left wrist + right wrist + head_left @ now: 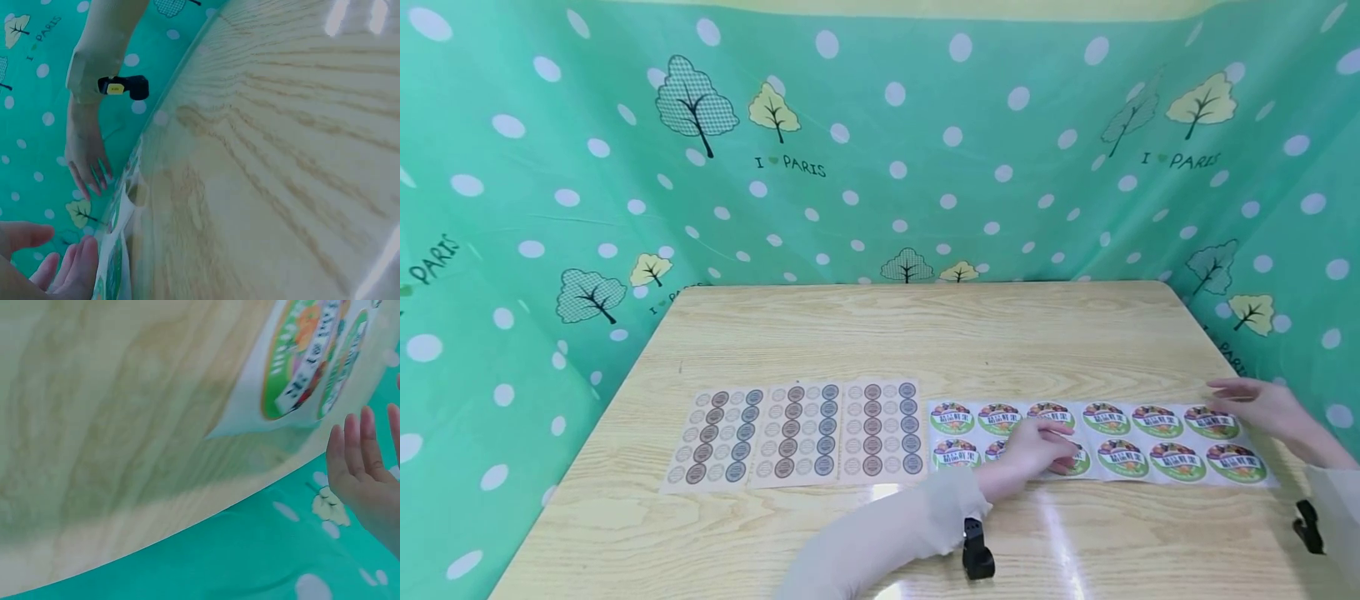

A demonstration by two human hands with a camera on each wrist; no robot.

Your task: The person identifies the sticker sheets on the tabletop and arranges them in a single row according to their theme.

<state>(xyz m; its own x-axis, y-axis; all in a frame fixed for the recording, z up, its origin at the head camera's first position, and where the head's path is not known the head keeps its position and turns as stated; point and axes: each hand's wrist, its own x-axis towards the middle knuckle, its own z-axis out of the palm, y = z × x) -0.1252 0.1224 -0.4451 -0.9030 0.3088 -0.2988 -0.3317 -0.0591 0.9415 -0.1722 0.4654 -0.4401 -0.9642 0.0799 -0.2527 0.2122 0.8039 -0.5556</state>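
White sheets of large round fruit stickers [1123, 458] lie flat in a row on the right half of the table. Over the middle of that row is my left hand [1033, 448], and part of the sheets is hidden beneath it. Its thumb and fingers stand apart in the left wrist view, with nothing seen between them. My right hand [1262, 407] hovers by the row's right end, fingers extended and holding nothing. In the right wrist view the hand [362, 462] is beside the corner of a fruit sticker sheet [250, 412].
Three sheets of small round stickers [797, 433], in brown, grey and pale columns, lie left of the fruit stickers. The wooden table [925, 333] is bordered by a green dotted curtain [880, 192] behind and at both sides.
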